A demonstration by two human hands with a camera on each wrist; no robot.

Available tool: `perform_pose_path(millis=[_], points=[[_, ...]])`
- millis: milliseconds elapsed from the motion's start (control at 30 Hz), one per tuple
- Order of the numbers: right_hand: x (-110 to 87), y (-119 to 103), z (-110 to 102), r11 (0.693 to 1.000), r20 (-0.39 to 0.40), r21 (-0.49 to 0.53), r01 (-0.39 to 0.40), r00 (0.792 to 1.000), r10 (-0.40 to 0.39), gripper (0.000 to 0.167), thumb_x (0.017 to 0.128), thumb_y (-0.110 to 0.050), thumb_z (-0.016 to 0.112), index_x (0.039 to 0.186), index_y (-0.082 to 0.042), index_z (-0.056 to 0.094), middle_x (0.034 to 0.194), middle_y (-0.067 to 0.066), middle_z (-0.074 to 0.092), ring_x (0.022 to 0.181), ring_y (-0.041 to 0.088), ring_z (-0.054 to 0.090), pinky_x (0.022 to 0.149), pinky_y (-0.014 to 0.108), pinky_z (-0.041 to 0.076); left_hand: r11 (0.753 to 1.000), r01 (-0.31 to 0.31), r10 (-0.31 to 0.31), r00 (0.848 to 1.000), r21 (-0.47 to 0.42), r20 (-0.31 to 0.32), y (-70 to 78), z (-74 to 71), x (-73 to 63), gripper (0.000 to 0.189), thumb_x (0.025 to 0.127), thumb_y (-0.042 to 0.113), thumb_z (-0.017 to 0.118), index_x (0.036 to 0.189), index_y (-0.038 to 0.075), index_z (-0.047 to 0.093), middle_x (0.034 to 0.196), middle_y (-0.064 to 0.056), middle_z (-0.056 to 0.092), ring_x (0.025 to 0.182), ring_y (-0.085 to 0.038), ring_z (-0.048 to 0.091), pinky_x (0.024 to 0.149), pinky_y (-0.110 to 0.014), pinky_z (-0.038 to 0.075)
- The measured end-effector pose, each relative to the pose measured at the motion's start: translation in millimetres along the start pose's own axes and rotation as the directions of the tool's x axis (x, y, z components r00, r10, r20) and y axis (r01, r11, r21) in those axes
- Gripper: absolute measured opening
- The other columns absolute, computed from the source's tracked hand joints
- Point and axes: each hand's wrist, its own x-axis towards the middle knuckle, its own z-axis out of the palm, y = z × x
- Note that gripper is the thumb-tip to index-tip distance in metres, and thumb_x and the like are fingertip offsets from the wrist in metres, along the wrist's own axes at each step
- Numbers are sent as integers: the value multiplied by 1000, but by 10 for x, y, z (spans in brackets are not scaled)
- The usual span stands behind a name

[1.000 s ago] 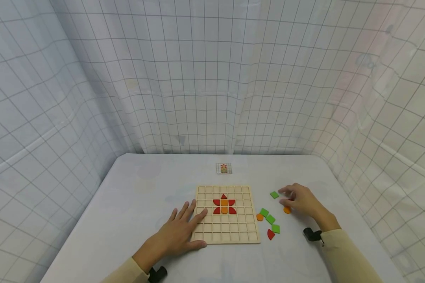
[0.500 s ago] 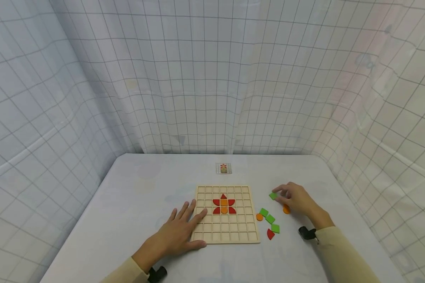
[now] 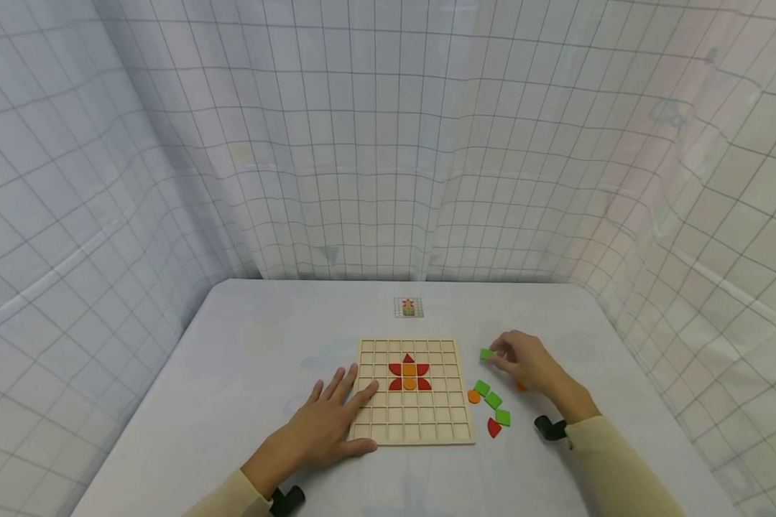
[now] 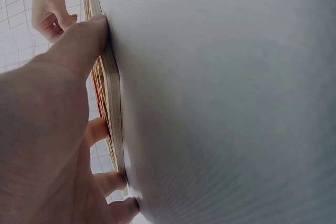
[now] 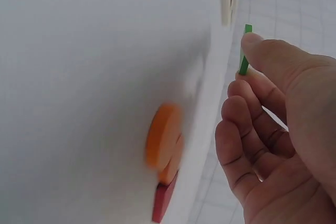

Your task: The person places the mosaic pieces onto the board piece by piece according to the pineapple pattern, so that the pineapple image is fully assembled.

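My right hand (image 3: pixel 524 360) pinches a green square tile (image 3: pixel 486 355) between thumb and fingertips, right of the board. In the right wrist view that tile (image 5: pixel 246 50) is held edge-on above the table. My left hand (image 3: pixel 326 421) lies spread at the left edge of the wooden grid board (image 3: pixel 420 433), its thumb at the near corner and a fingertip over the board. On the board, red pieces (image 3: pixel 396 370) surround an orange square (image 3: pixel 409 370) and an orange disc (image 3: pixel 410 384). The left wrist view shows the thumb (image 4: pixel 94 32) against the board's side (image 4: pixel 113 95).
Beside the board's right edge lie several green tiles (image 3: pixel 493 401), an orange disc (image 3: pixel 474 396) and a red wedge (image 3: pixel 494 428). Orange pieces (image 5: pixel 163 137) and a red piece (image 5: pixel 165 203) sit below my right hand. A small pattern card (image 3: pixel 408 308) lies behind the board.
My right hand moved left, took hold of the green tile lying on the table and lifted it toward the board. The left hand stayed in place.
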Motion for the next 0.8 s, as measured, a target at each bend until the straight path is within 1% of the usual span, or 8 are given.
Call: perform_pose_path(millis=[133,200,333,567,633,800], points=[[-5,-171,62,995,-28,2,96,995,-96,14,103,-11,90,113,-5,81,93,-4,74,82,4,59,73,24,56,1000,2,-2,1000,6,1,10,-7,3,104,103,79,73,185,27,36,195,-25,17,181,-52,23,139,-81,29],[-6,-254,98,992,-24,3,129,991,-129,15,103,-12,91,112,-6,81,93,-6,74,82,2,60,73,23,57,1000,4,-4,1000,3,3,14,-9,2,104,103,79,73,185,27,36,195,-25,17,181,-52,23,139,-81,28],[-10,-407,179,984,-5,32,177,984,-177,16,102,-13,92,110,-7,81,94,-5,75,83,2,63,75,22,60,1000,9,-9,1000,4,4,12,-5,4,104,102,79,74,185,27,36,195,-25,17,181,-52,23,139,-81,28],[1,-656,348,976,56,84,201,977,-206,19,99,-16,96,108,-9,81,95,-5,76,84,2,63,77,20,61,1000,16,-16,1000,0,5,6,-10,-1,104,102,78,75,184,27,37,195,-25,18,181,-52,23,139,-80,28],[6,-703,398,969,60,93,228,970,-234,19,98,-15,96,107,-8,81,95,-4,76,84,1,63,76,20,61,1000,17,-17,1000,1,5,4,-6,1,104,102,78,75,184,27,37,195,-25,18,181,-52,23,139,-80,28],[0,-848,491,962,80,96,256,961,-264,18,98,-16,96,106,-9,81,94,-5,75,82,0,62,75,19,61,1000,16,-16,1000,0,10,5,-2,10,105,102,79,74,185,28,36,196,-24,17,182,-51,22,140,-80,27]])
